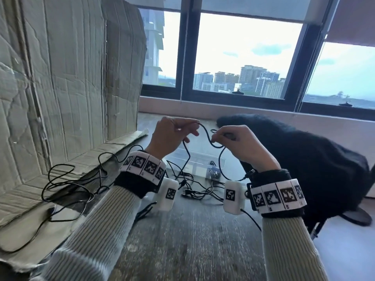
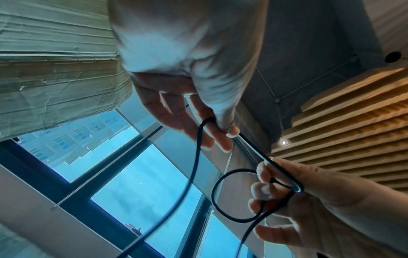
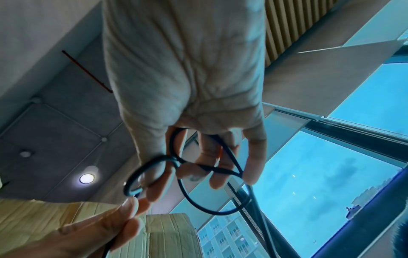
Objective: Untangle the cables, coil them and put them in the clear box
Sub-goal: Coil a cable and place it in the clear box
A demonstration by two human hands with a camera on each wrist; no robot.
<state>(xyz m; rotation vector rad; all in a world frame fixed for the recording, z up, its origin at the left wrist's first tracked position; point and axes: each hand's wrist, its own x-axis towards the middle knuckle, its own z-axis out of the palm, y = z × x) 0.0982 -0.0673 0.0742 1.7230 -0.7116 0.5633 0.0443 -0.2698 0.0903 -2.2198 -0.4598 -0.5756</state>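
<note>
Head view: 2 hands [image 1: 172, 136], 1 cable [image 1: 207, 136]

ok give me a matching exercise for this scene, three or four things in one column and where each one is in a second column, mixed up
Things:
1. black cable
2. clear box
3. cardboard sheet
4. black garment

Places:
a. standing upright at the left of the table
b. heaped at the right of the table
c. held up between the left hand and the right hand
d. on the table below the raised hands

Pairs: 1-c, 2-d, 3-a, 4-b
</note>
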